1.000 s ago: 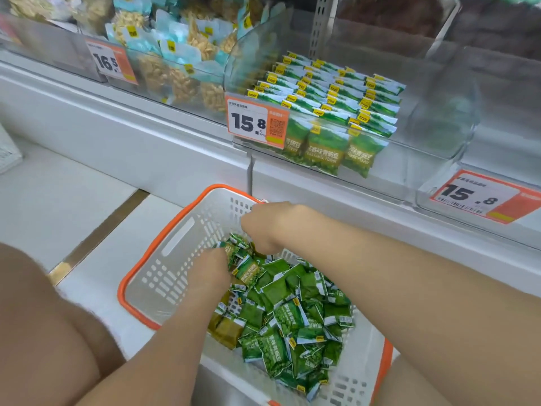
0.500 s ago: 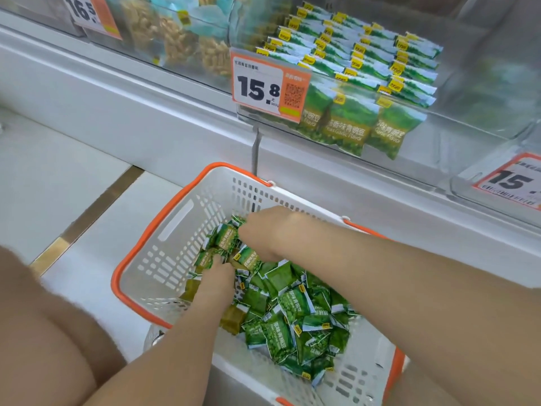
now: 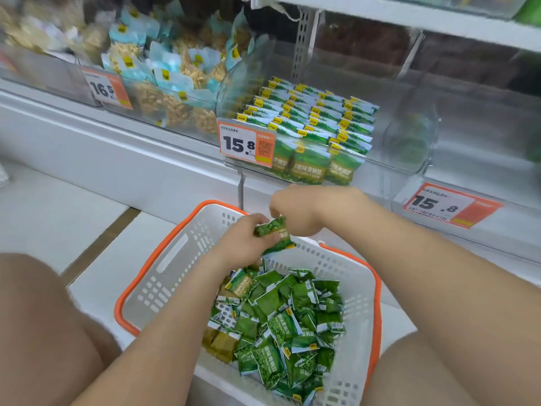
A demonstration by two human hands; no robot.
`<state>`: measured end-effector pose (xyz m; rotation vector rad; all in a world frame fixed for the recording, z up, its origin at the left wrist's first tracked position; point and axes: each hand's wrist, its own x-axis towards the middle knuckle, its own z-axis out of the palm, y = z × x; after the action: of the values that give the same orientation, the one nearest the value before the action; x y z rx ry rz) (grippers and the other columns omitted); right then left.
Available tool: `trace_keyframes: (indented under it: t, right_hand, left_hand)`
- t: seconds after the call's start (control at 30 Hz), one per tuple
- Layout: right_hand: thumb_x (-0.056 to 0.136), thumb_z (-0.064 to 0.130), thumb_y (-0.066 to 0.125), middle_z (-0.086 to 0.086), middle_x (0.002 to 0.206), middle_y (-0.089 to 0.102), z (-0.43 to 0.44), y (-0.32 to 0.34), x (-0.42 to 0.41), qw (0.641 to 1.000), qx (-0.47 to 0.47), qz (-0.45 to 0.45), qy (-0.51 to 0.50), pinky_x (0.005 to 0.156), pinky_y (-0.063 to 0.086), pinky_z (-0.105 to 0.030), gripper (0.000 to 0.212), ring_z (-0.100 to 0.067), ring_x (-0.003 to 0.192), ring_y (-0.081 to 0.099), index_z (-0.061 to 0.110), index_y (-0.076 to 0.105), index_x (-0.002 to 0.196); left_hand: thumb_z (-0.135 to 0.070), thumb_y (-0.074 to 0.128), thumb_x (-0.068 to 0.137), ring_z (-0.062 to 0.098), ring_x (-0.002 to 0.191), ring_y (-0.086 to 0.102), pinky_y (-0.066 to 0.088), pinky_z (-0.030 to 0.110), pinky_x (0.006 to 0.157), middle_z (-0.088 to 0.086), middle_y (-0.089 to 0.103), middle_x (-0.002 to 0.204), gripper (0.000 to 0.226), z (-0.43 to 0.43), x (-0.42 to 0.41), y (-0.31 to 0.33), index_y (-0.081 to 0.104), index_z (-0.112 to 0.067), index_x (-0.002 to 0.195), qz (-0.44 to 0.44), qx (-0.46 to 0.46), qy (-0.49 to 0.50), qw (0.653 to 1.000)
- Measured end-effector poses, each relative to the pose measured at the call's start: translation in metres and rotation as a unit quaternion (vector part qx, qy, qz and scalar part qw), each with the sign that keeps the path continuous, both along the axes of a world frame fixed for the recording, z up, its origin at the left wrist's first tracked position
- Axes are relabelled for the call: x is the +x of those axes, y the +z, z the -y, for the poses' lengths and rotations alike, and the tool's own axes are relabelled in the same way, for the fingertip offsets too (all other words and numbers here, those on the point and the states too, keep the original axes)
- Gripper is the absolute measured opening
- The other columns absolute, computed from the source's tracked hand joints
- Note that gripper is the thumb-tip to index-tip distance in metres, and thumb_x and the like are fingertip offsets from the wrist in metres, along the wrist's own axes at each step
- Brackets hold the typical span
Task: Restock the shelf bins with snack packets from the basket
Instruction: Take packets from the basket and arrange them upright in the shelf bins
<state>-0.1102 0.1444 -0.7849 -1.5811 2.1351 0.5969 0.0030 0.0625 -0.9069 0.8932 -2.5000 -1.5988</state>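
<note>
Shop shelving [image 3: 117, 148] is carrying a clear plastic shelf bin [image 3: 409, 148] above the white, orange-rimmed basket [image 3: 178, 276]. Over the basket, the left hand [image 3: 243, 244] is gripping several green snack packets [image 3: 273, 234], the right hand [image 3: 307, 212] pinching their top edge; squaring them now should ease slotting.

grips: left grip [image 3: 243, 244], right grip [image 3: 307, 209] bare | arms: both forearms [image 3: 164, 317] bare | legs: both thighs [image 3: 38, 332] bare

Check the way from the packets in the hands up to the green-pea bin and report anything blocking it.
Nothing visible lies in the open gap. The green packets, held by left hand and right hand, sit below the bin. Its clear front wall and price tag face them, so they likely go over the rim.
</note>
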Motion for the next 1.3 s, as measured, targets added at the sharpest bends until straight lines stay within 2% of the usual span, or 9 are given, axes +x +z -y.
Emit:
trace_keyframes:
  t: [0.07, 0.23, 0.37, 0.57, 0.7, 0.8, 0.93, 1.13, 1.3]
  right_hand:
    - [0.096, 0.018, 0.056, -0.012, 0.104, 0.068, -0.005, 0.017, -0.002, 1.0, -0.025, -0.005, -0.017, 0.06, 0.05, -0.035, 0.031, -0.029, 0.08, 0.063, 0.007, 0.065, 0.122]
    - [0.084, 0.03, 0.066, -0.012, 0.109, 0.073, -0.02, 0.055, -0.004, 0.99, -0.088, 0.019, -0.105, 0.078, 0.064, -0.045, 0.041, -0.028, 0.087, 0.075, 0.01, 0.069, 0.12]
    - [0.087, 0.03, 0.07, -0.013, 0.087, 0.074, -0.043, 0.081, -0.003, 0.95, -0.201, 0.088, -0.224, 0.065, 0.065, -0.04, 0.032, -0.023, 0.057, 0.074, 0.012, 0.065, 0.114]
    - [0.085, 0.029, 0.078, -0.013, 0.073, 0.069, -0.065, 0.085, -0.001, 0.706, -0.458, 0.29, -0.455, 0.058, 0.063, -0.038, 0.025, -0.025, 0.059, 0.069, 0.009, 0.064, 0.085]
    - [0.092, 0.012, 0.072, -0.014, 0.093, 0.077, -0.07, 0.087, -0.009, 0.614, -0.517, 0.373, -0.464, 0.062, 0.059, -0.029, 0.012, -0.017, 0.068, 0.071, 0.003, 0.074, 0.099]
    - [0.09, 0.03, 0.068, -0.001, 0.09, 0.078, -0.076, 0.084, -0.028, 0.651, -0.608, 0.216, -0.399, 0.083, 0.061, -0.047, 0.014, -0.021, 0.082, 0.075, 0.02, 0.074, 0.098]
    - [0.096, 0.026, 0.069, 0.006, 0.099, 0.066, -0.086, 0.087, -0.045, 0.727, -0.607, 0.02, -0.321, 0.079, 0.033, -0.032, 0.023, -0.025, 0.102, 0.05, 0.027, 0.063, 0.118]
    - [0.1, 0.022, 0.064, -0.018, 0.127, 0.064, -0.076, 0.074, -0.063, 0.827, -0.455, -0.037, -0.328, 0.094, 0.049, -0.044, 0.032, -0.039, 0.122, 0.055, 0.024, 0.067, 0.132]
    - [0.096, 0.008, 0.055, -0.019, 0.12, 0.067, -0.065, 0.068, -0.073, 0.859, -0.358, 0.016, -0.366, 0.091, 0.058, -0.044, 0.031, -0.039, 0.102, 0.068, 0.019, 0.075, 0.116]
  left_hand:
    - [-0.029, 0.067, 0.1, 0.027, 0.085, 0.071, 0.064, 0.038, 0.071, 0.011, 0.069, 0.101, 0.02, -0.004, -0.005, 0.035, 0.064, -0.013, 0.112, -0.012, 0.02, -0.005, 1.0]
    - [-0.037, 0.077, 0.081, 0.021, 0.078, 0.067, 0.056, 0.036, 0.069, 0.011, 0.072, 0.091, 0.035, -0.007, -0.008, 0.104, 0.071, -0.011, 0.105, 0.015, 0.021, -0.044, 0.999]
    - [-0.004, 0.076, 0.087, 0.023, 0.078, 0.07, 0.064, 0.038, 0.078, 0.015, 0.07, 0.094, 0.012, -0.012, -0.014, 0.144, 0.069, -0.005, 0.096, -0.019, 0.055, -0.009, 0.998]
    - [0.009, 0.065, 0.094, 0.032, 0.101, 0.076, 0.065, 0.037, 0.083, 0.027, 0.073, 0.116, 0.025, -0.014, -0.03, 0.185, 0.064, 0.01, 0.119, -0.134, 0.229, 0.037, 0.963]
    - [-0.022, 0.08, 0.092, 0.025, 0.085, 0.077, 0.059, 0.026, 0.058, 0.014, 0.076, 0.096, 0.022, -0.022, -0.039, 0.19, 0.065, -0.008, 0.1, -0.148, 0.076, 0.065, 0.984]
    - [-0.036, 0.073, 0.096, 0.023, 0.091, 0.072, 0.052, 0.029, 0.07, 0.004, 0.074, 0.096, 0.02, -0.021, -0.048, 0.185, 0.072, -0.018, 0.103, -0.148, -0.107, 0.058, 0.982]
    - [-0.017, 0.062, 0.099, 0.029, 0.124, 0.057, 0.048, 0.045, 0.101, 0.003, 0.064, 0.13, 0.031, -0.013, -0.059, 0.175, 0.064, -0.024, 0.129, -0.081, -0.393, -0.036, 0.915]
    - [-0.002, 0.056, 0.094, 0.031, 0.133, 0.049, 0.02, 0.061, 0.12, 0.005, 0.06, 0.134, 0.045, -0.009, -0.071, 0.16, 0.056, -0.022, 0.134, 0.029, -0.456, -0.126, 0.881]
    - [-0.001, 0.055, 0.091, 0.028, 0.123, 0.052, 0.022, 0.063, 0.114, 0.002, 0.06, 0.122, 0.038, -0.005, -0.078, 0.154, 0.057, -0.023, 0.123, 0.048, -0.471, -0.165, 0.865]
